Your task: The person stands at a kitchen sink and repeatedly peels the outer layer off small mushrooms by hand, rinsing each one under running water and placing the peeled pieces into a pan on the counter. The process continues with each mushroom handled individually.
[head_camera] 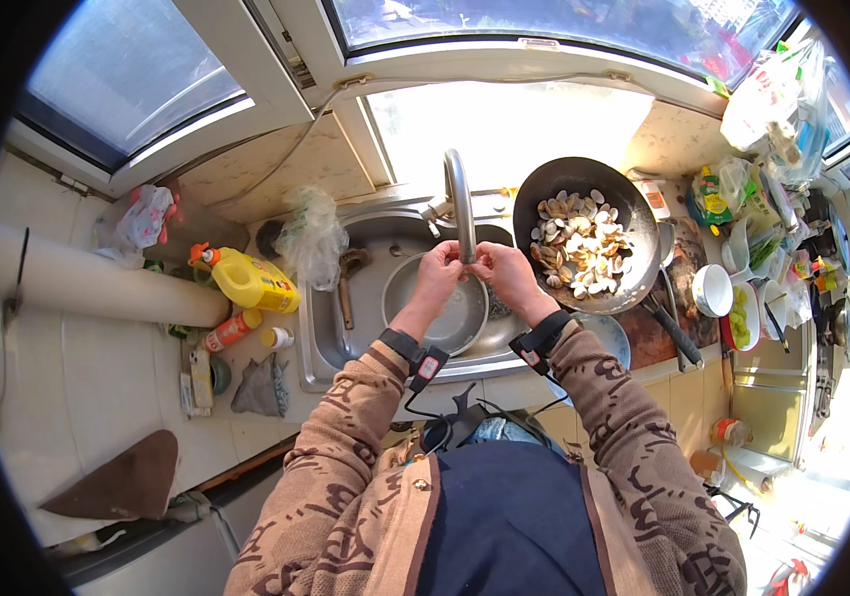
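Observation:
My left hand (436,272) and my right hand (505,276) meet beneath the mouth of a curved metal faucet (457,194), over the sink. Fingertips of both hands are pinched close together there; whether they hold something small or touch the spout is hidden. Below them, in the stainless steel sink (314,357), rests a round metal pan (432,328), partly covered by my left hand and wrist. To the right of my right hand, a dark wok (644,223) holds many clams in their shells (581,242). Its black handle (671,328) points toward the lower right.
A wooden-handled brush (346,298) and a spoon (396,251) lie in the sink's left part. A yellow detergent jug (253,279), plastic bags (313,235) and a grey cloth (261,387) stand left. A spatula (667,257), white bowl (712,290) and blue-white plate (607,339) are right.

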`<state>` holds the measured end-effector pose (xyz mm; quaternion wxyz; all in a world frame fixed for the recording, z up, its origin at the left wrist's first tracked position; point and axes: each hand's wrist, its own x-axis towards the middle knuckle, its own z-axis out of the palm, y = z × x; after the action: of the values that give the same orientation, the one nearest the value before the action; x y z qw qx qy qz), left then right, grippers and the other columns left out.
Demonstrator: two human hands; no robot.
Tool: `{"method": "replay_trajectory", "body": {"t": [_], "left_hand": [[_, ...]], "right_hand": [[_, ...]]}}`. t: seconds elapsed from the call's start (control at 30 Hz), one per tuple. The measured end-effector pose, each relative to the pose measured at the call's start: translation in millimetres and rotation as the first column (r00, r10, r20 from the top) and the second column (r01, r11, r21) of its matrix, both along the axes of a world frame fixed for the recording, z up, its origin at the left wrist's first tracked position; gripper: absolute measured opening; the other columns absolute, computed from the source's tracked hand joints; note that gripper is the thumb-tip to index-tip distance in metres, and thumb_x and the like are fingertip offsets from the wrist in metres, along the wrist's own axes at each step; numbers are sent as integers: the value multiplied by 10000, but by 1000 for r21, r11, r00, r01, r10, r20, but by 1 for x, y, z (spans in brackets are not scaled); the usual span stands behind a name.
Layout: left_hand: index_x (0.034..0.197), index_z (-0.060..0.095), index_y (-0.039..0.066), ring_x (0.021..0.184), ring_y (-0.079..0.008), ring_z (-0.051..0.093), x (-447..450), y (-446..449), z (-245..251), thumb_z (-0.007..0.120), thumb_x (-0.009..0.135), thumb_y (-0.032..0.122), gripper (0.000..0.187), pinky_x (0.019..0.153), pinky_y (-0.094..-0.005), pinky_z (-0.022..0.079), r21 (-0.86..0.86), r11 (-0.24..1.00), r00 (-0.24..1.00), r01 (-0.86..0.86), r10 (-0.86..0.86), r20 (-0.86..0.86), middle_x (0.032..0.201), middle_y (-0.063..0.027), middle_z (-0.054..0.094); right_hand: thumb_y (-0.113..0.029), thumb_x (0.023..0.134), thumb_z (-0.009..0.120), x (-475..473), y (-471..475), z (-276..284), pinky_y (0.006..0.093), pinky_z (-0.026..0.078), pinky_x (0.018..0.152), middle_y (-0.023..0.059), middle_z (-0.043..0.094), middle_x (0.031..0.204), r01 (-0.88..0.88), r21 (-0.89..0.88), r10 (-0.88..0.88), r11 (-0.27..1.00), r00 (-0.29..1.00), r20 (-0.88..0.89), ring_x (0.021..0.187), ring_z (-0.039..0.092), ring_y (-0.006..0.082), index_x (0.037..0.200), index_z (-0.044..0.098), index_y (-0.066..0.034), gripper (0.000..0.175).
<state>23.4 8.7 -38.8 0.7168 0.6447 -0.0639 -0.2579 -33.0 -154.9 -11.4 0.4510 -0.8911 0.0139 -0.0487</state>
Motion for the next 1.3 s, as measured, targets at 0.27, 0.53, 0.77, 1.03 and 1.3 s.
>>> {"method": "replay_trajectory", "body": {"t": [0.27, 0.53, 0.77, 1.03, 1.3], "left_hand": [[1162, 694, 54, 824, -78, 613, 2, -1, 1, 686, 939, 28, 224, 707, -249, 500, 55, 996, 997, 75, -76, 14, 967, 10, 684], [1059, 669, 53, 701, -68, 615, 6, -3, 3, 713, 951, 117, 133, 609, -244, 500, 62, 997, 996, -41, 46, -77, 855, 12, 668], [1079, 676, 66, 725, -75, 637, 4, 1, 6, 714, 958, 139, 147, 615, -246, 492, 74, 993, 996, 89, -88, -13, 867, 13, 685], [1076, 673, 71, 709, -88, 654, 6, 3, 1, 628, 966, 84, 119, 604, -245, 474, 103, 992, 996, 67, -61, -61, 871, 4, 695], [1155, 690, 67, 769, -93, 646, 2, 4, 2, 630, 983, 102, 186, 639, -238, 444, 84, 994, 991, 67, -57, -118, 913, -2, 705]], "right_hand": [[-146, 966, 682, 12, 0, -5, 281, 529, 593, 67, 693, 725, 100, 135, -74, 986, 979, -188, 619, 646, 110, 924, 695, 16, 167], [-126, 999, 649, 8, 7, 3, 248, 537, 608, 27, 713, 799, 110, 415, -39, 903, 984, -175, 656, 645, 78, 1001, 683, 13, 144], [-94, 993, 630, 7, 4, -6, 258, 542, 619, 41, 722, 813, 149, 365, -81, 919, 978, -194, 662, 652, 86, 1009, 686, 5, 116], [-94, 961, 639, 2, 5, -14, 350, 549, 701, 120, 719, 856, 62, 218, -63, 974, 998, -4, 776, 695, 235, 1012, 688, -17, 104], [-84, 937, 649, -1, 5, -11, 380, 556, 726, 152, 722, 867, 91, 299, -78, 950, 995, -55, 811, 721, 285, 995, 686, -19, 95]]}}
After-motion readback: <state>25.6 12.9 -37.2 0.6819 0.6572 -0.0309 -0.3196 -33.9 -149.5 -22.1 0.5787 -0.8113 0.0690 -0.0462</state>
